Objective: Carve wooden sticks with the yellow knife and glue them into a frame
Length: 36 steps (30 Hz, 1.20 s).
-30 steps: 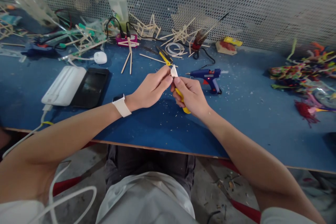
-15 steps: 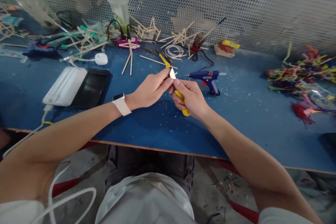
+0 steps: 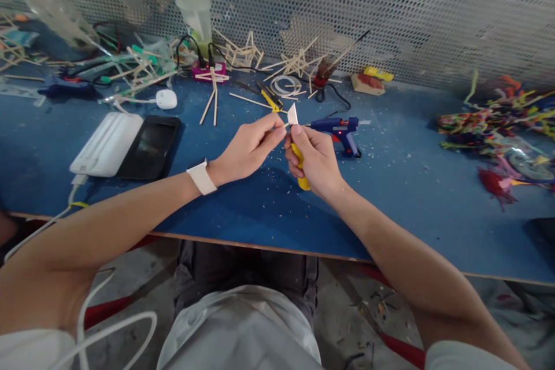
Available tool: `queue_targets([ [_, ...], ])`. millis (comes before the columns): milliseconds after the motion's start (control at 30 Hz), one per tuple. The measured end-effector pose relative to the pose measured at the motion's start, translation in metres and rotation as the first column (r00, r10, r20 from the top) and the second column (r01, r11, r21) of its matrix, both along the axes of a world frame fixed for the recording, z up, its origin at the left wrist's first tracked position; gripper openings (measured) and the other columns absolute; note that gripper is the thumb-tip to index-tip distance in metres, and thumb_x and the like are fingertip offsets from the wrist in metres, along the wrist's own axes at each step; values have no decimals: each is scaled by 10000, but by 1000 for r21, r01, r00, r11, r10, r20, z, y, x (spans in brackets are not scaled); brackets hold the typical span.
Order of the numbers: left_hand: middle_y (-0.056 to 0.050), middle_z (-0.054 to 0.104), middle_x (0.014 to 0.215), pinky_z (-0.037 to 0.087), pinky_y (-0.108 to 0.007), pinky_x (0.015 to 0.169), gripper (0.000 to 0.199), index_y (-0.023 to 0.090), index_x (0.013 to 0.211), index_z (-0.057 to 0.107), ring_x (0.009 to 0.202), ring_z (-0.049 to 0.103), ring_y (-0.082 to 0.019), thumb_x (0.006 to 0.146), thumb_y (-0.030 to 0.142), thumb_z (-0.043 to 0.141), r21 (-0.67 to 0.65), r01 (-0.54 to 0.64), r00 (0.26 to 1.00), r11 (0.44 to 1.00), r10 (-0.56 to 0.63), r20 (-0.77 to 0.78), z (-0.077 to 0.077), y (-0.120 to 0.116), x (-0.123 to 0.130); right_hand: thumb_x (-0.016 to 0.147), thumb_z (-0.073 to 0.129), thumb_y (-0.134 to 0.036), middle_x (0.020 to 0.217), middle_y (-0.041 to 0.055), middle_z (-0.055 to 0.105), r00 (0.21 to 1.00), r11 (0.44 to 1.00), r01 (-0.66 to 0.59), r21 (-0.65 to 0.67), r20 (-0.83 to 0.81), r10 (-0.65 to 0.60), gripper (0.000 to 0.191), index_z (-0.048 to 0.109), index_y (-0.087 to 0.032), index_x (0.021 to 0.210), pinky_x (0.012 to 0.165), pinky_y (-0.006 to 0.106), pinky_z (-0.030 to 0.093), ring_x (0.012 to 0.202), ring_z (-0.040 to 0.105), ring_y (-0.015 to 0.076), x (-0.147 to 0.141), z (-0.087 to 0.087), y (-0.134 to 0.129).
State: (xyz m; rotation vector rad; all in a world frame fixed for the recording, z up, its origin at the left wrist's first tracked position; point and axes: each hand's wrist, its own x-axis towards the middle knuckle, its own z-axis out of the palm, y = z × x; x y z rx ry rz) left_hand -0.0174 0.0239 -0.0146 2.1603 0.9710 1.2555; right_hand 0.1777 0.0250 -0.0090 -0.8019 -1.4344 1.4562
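Blue worktop (image 3: 399, 202) carries a hot-glue gun (image 3: 336, 125), situated just beyond the right hand (image 3: 319, 163). Right grip: closed around a yellow-handled knife (image 3: 298, 155), broad blade (image 3: 293, 114) directed away from the body. Left hand (image 3: 249, 147), above the worktop: grip pinching a thin wooden stick (image 3: 286, 125), tip beside the blade.

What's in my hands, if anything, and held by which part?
Right hand: yellow utility knife, by its handle. Left hand: thin wooden stick, pinched near its exposed end.

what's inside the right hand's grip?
A yellow-handled cutter: the pale blade juts out past the thumb, and part of the yellow handle shows below. The fingers of the right hand cover the rest of the handle.
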Motion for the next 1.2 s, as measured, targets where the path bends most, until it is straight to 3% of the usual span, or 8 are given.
queue_targets([
  [167,-18,673,857,501,-338,711,459,227,1131,603,732,644,-166,1261,594,360,12,-11,999,1000,11,34,-3,0,0,1016,751,-830,539,-97,448,999,998,-4,56,51,1,645,638,-222,834,336,228,278,358,369,57,2,-1,2],
  [367,-20,698,909,518,-355,738,353,246,1148,549,729,643,-170,1255,553,411,-26,35,997,999,-33,70,-10,4,0,1045,745,-794,533,-92,468,995,993,-44,112,95,33,621,667,-210,848,353,236,288,364,391,63,7,-1,4],
  [600,-23,735,912,538,-362,782,238,236,1088,542,799,697,-194,1223,423,487,-88,128,991,988,-123,58,1,0,-3,1035,741,-811,525,-88,489,975,984,-154,92,175,136,638,687,-201,858,346,240,282,357,406,65,11,-2,9],
  [900,-42,731,910,555,-367,766,461,256,1065,517,777,698,-204,1228,674,406,-38,63,998,997,-63,-9,4,-1,-1,1007,786,-802,540,-79,475,985,990,-137,16,108,135,627,680,-212,823,329,237,277,371,392,68,9,2,5],
  [1200,-47,717,899,555,-365,760,503,260,1035,497,801,728,-212,1211,723,407,-35,16,1000,999,-16,9,1,1,3,983,779,-842,546,-76,470,993,996,-84,-11,85,85,658,652,-223,802,334,234,266,385,363,66,4,1,0],
])
